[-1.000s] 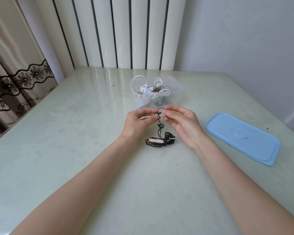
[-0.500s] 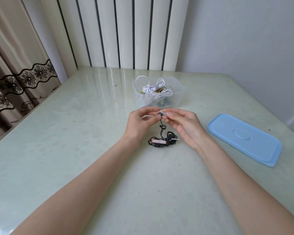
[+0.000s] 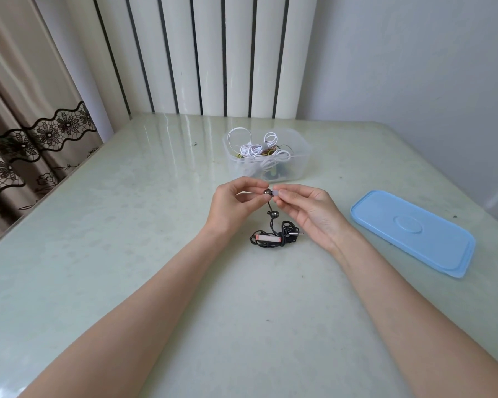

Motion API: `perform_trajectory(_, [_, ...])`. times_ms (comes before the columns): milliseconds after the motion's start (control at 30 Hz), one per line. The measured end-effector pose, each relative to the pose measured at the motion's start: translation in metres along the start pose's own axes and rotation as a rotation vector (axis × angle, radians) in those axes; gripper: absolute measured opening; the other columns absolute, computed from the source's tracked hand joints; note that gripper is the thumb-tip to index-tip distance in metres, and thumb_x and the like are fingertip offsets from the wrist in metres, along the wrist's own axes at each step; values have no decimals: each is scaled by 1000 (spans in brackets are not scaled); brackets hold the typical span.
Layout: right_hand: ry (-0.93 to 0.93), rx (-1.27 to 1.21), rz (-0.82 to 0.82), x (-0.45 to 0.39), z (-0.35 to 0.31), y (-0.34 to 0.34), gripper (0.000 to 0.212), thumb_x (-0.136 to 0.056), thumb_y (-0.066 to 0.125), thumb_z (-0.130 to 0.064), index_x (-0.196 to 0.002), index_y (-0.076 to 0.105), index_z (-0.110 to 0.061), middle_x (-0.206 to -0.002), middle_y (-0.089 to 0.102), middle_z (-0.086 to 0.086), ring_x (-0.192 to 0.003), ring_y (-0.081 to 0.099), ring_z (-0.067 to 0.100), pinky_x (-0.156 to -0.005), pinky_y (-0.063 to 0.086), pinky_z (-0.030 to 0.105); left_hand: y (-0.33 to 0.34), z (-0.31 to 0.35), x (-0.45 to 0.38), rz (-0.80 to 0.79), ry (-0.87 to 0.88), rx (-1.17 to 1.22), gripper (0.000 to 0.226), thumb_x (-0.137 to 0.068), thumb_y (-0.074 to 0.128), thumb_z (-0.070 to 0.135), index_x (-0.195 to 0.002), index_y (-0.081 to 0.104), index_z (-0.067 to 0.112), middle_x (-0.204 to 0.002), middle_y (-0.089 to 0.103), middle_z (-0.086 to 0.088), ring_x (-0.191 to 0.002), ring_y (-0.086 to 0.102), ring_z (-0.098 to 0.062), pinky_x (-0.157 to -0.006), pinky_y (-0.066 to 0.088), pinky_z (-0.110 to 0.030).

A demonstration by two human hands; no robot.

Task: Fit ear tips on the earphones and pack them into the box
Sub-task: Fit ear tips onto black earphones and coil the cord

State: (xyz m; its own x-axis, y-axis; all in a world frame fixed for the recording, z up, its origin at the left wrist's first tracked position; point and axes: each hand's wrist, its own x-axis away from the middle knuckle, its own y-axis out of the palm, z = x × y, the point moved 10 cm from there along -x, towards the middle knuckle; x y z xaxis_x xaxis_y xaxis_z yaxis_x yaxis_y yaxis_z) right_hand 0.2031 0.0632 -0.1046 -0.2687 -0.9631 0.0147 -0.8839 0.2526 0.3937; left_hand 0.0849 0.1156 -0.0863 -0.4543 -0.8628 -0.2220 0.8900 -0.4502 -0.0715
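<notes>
Two hands meet in the middle, just above the worktop (image 3: 127, 254). The left hand (image 3: 236, 206) pinches a small dark earbud (image 3: 267, 192) between thumb and fingertips. The right hand (image 3: 305, 208) pinches a tiny pale ear tip (image 3: 275, 193), its other fingers loosely curled. The tip sits right at the earbud and looks to be touching it, but it is too small to tell whether it is pushed on yet.

So the step in hand is fitting a tip on this earbud. Next, the tip's little hole must line up with the earbud's nose. Then it needs a soft push until it stays on.

A thin black cord hangs down from the earbud to a second earbud (image 3: 273, 214), round and dark like a bead. That one seems to have no tip, so it probably comes after. The rest of the black earphone cable (image 3: 282, 235) lies bundled on the worktop between the wrists. It has a small pink and white remote (image 3: 268, 238) and a shiny metal plug (image 3: 295, 233).

The clear plastic box (image 3: 302, 165) stands open just behind the hands. Its walls are see-through and smooth. Inside lie loops of white earphone cord (image 3: 256, 149), all tangled. The blue lid (image 3: 414, 231) lies flat to the right, well apart from the box. It is a rounded rectangle with a raised oval in the middle. The worktop is pale green and shiny.
</notes>
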Motion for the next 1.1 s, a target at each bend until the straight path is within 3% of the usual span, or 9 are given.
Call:
perform_trajectory(200, [-21, -11, 22, 0, -4, -2, 19, -81, 55, 10, -75, 70, -1, -68, 72, 4, -64, 67, 8, -65, 54, 14, 1, 0, 0, 3, 1, 0, 17, -76, 70, 2, -87, 64, 13, -76, 64, 2, -63, 61, 5, -66, 48, -8])
perform_trajectory(667, [14, 5, 35, 1, -2, -3, 12, -82, 54, 10, -83, 64, 5, -66, 72, 4, -62, 67, 9, -65, 54, 14, 2, 11, 2, -25, 94, -30, 21, -76, 69, -1, -79, 63, 19, -76, 65, -1, -68, 62, 2, -69, 49, -10])
perform_trajectory(900, [62, -63, 5, 3, 1, 0, 17, -83, 51, 10, -79, 66, 3, -66, 71, 4, -60, 66, 7, -61, 53, 13, 7, 7, 3, -79, 22, 34, 15, -77, 69, 3, -80, 64, 16, -75, 66, 1, -69, 63, 0, -72, 49, -12])
perform_trajectory(1100, [-18, 63, -4, 4, -2, 2, 16, -83, 53, 9, -88, 64, -1, -65, 70, 0, -59, 63, 5, -65, 53, 13, 7, -18, 5, -86, -172, 175, 12, -76, 69, 5, -81, 66, 15, -68, 71, 5, -79, 66, -14, -100, 46, -36])
